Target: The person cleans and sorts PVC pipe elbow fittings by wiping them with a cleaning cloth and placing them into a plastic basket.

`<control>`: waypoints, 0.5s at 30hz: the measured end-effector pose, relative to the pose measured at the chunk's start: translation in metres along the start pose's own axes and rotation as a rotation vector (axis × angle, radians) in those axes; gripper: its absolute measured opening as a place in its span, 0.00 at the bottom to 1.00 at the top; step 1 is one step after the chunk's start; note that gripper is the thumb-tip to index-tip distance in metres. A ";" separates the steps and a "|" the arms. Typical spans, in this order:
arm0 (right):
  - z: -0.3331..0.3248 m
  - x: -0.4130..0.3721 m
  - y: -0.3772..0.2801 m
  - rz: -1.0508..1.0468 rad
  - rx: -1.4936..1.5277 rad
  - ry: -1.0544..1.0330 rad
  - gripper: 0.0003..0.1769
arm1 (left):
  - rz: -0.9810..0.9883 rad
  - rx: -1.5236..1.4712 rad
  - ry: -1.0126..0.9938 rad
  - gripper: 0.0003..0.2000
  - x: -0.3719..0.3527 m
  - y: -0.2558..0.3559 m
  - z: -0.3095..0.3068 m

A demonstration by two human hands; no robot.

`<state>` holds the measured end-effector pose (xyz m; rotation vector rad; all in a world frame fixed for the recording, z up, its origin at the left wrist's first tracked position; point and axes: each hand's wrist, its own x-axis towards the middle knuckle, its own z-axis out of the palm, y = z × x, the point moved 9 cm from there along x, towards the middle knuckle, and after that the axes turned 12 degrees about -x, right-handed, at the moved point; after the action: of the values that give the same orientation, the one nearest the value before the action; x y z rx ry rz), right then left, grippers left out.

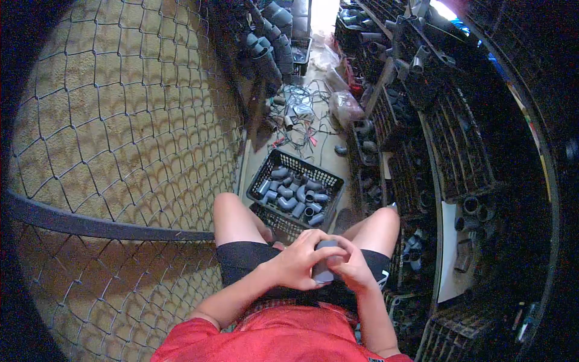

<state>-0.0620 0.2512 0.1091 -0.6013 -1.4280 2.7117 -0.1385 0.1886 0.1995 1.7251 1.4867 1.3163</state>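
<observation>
A grey pipe fitting [324,273] is held between both hands above my lap. My left hand [297,260] wraps its fingers round the fitting from the left side. From the right, my right hand [353,265] closes round the same fitting, with fingers over its top. Part of the fitting is hidden by the fingers. Beyond my knees a black plastic crate [253,188] holds several grey elbow fittings [287,203].
A chain-link fence [129,114] with a metal rail [90,224] runs along the left. Shelves of crates [461,145] with fittings line the right. Cables [301,130] and plastic bags [345,107] lie on the floor ahead.
</observation>
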 end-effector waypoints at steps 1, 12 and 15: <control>-0.004 0.000 -0.005 -0.022 -0.155 0.084 0.37 | 0.018 -0.015 -0.003 0.39 0.002 0.005 -0.002; 0.005 -0.004 -0.019 -0.033 -0.787 0.040 0.37 | -0.254 -0.234 -0.092 0.19 -0.011 -0.042 -0.009; 0.003 -0.003 -0.022 -0.083 -0.998 0.116 0.36 | -0.408 -0.301 -0.071 0.16 -0.014 -0.052 -0.008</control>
<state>-0.0633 0.2610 0.1289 -0.6474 -2.6243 1.6933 -0.1684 0.1876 0.1534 1.1907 1.4211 1.1752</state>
